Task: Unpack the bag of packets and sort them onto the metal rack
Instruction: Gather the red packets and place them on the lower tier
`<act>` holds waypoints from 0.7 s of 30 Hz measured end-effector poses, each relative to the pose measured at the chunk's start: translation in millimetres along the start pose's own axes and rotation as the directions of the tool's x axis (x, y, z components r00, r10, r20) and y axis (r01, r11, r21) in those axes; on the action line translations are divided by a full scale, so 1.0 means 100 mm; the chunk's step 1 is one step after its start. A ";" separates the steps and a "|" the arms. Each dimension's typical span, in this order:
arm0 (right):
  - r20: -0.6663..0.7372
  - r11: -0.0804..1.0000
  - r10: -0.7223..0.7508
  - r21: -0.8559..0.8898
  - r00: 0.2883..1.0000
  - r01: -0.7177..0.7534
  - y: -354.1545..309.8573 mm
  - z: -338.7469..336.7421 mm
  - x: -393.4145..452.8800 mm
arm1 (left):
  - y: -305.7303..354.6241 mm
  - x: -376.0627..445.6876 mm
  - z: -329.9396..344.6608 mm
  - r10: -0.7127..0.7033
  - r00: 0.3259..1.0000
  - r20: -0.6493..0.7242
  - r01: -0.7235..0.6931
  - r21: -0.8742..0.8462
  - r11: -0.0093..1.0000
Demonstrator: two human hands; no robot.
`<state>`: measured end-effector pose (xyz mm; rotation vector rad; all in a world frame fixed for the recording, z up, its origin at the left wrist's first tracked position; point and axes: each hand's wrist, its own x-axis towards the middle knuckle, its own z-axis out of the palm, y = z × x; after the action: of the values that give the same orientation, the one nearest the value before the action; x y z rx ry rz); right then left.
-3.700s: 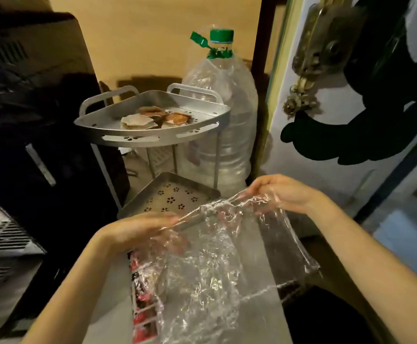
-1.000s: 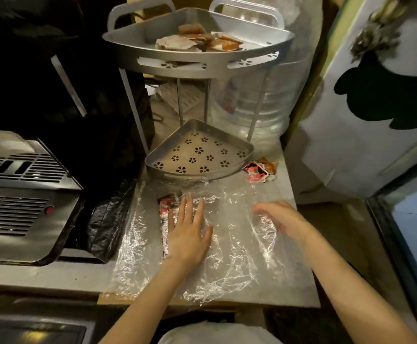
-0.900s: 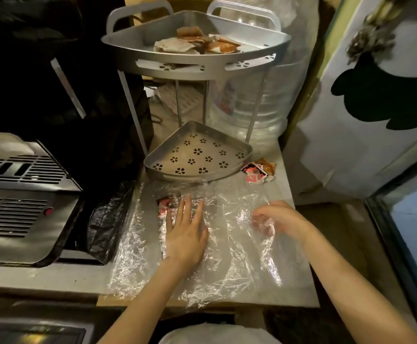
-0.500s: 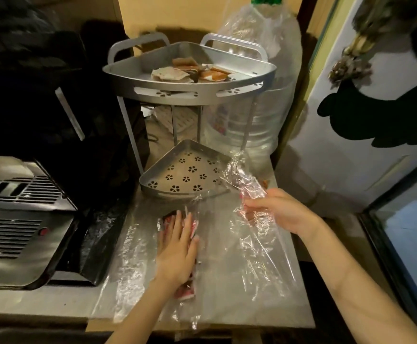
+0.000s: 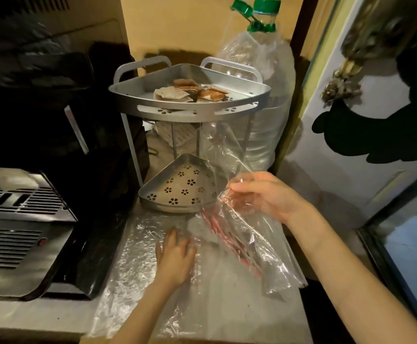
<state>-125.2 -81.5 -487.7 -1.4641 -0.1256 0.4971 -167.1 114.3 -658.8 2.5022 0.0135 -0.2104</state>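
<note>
The right hand pinches a fold of the clear plastic bag between thumb and fingers, closed on the film and holding it up off the counter, so the sheet rises toward 12 o'clock in front of the metal rack and drapes down toward 5 o'clock. Through the lifted film a string of red and white packets shows, slanting from just below the rack's lower tier toward 5 o'clock; whether it hangs free or rests on the counter cannot be told. The left hand lies flat, palm down, fingers spread and gripping nothing, pressing on the crinkled film at 9 o'clock from the packets and just beside them. The rack stands at 12 o'clock from the left hand and has 2 tiers: the lower tier is a perforated tray with flower-shaped holes, its right edge veiled by the raised bag, and the upper tier carries a small pile of brown and white sachets. Behind the rack at 2 o'clock stands a large clear water bottle with a green cap. A silver and black appliance sits at 9 o'clock, well apart from both hands.
</note>
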 end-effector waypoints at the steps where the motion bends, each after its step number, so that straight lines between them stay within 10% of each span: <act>1: 0.004 1.000 -0.026 0.008 1.000 0.026 -0.04 0.03 -0.01 | 0.08 -0.02 -0.05 0.001 0.996 -0.086 -0.010 -0.110 0.994; 3: 0.021 0.994 -0.096 0.048 0.995 0.095 -0.10 0.04 -0.02 | 0.22 -0.04 -0.14 -0.085 0.987 -0.138 0.012 -0.459 0.888; 5: 0.047 0.977 -0.150 0.163 0.988 0.140 -0.15 0.03 -0.04 | 0.34 -0.04 -0.22 -0.119 0.984 0.132 0.174 -0.849 0.499; 7: 0.064 0.934 -0.181 0.325 0.981 0.151 -0.16 -0.02 -0.05 | 0.34 -0.03 -0.23 0.035 0.912 0.409 0.404 -0.909 0.103; 9: 0.020 0.903 -0.209 0.387 0.978 0.185 -0.15 -0.10 -0.08 | 0.32 -0.06 -0.25 0.189 0.856 0.481 0.496 -0.867 -0.037; 21: -0.188 0.965 0.205 0.204 0.961 -0.166 0.89 -0.67 -0.23 | -0.12 0.00 -0.56 -0.217 0.928 0.303 0.363 -0.867 0.341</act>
<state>-142.4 -150.1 -577.4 -1.3397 0.2223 0.4913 -159.2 156.8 -621.1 1.3036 0.4258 -0.3939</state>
